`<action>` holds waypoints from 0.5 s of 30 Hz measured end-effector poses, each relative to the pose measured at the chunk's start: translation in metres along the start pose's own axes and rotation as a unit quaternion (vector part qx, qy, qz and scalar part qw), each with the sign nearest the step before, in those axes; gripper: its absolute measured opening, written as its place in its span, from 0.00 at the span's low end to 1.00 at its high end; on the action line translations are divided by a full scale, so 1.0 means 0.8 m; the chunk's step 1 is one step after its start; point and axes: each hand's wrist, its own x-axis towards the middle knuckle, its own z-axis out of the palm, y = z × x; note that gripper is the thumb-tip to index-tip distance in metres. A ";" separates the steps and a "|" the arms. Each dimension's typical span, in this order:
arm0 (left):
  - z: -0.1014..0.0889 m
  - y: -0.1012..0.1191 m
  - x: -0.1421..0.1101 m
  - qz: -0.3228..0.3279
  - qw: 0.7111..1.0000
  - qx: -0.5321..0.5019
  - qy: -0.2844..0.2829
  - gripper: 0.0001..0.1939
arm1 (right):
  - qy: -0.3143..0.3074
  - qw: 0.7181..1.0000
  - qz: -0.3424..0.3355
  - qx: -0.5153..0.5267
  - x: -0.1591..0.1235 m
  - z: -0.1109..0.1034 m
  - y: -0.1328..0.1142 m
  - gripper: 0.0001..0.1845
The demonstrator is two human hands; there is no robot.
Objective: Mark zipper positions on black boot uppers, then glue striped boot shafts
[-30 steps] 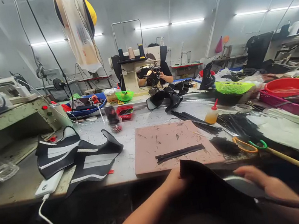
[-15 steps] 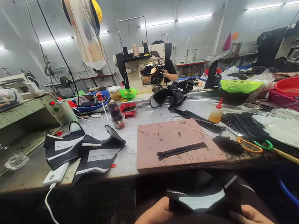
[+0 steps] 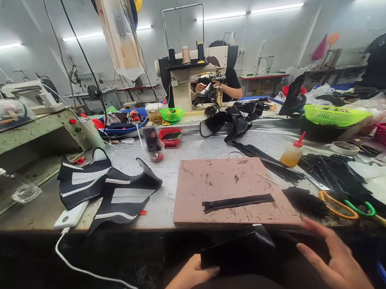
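Observation:
My left hand (image 3: 194, 275) pinches the left edge of a black leather piece (image 3: 239, 255) in front of the table's edge, low over my lap. The shiny dark side of the piece faces up. To its right is my right hand (image 3: 332, 259), thumb and fingers spread, apparently holding nothing, with its fingertips close to the board's front right corner. A black zipper (image 3: 238, 202) lies straight across the pinkish board (image 3: 216, 172), just beyond the leather piece. Dark clothing below makes the lower edge of the piece hard to make out.
Black shoe-upper-like pieces with white strips (image 3: 128, 197) lie at left by a white power bank (image 3: 71, 215). On the right are a glue bottle (image 3: 292, 153), scissors (image 3: 338, 206) and black strips (image 3: 325, 169). A person works behind the sewing machine (image 3: 199, 72) opposite.
The leather piece has turned from its pale side to its black side. My right hand has let go of it and opened, moving up and right. The view has shifted slightly.

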 end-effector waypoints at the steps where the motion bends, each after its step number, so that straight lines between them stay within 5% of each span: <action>1: -0.002 0.006 0.008 0.003 1.000 -0.008 -0.016 0.23 | 0.000 0.996 -0.080 -0.033 0.012 -0.003 -0.012 0.29; 3: -0.002 0.017 0.024 0.008 0.998 -0.024 -0.062 0.22 | -0.126 0.960 -0.240 -0.068 0.035 -0.001 -0.044 0.25; 5: -0.002 0.022 0.039 0.018 0.993 -0.033 -0.110 0.20 | -0.294 0.904 -0.297 -0.095 0.056 0.009 -0.075 0.19; 8: -0.009 0.013 0.050 0.046 0.991 -0.033 -0.119 0.20 | -0.466 0.855 -0.195 -0.114 0.085 0.033 -0.098 0.15; 11: -0.023 -0.007 0.050 0.122 0.987 0.077 0.064 0.18 | -0.557 0.824 -0.075 -0.069 0.106 0.051 -0.093 0.16; 13: -0.034 -0.011 0.049 0.246 0.919 0.255 0.174 0.15 | -0.601 0.799 -0.020 -0.031 0.121 0.057 -0.088 0.16; 15: -0.042 -0.004 0.054 0.390 0.800 0.419 0.180 0.12 | -0.642 0.766 0.004 -0.010 0.139 0.059 -0.090 0.15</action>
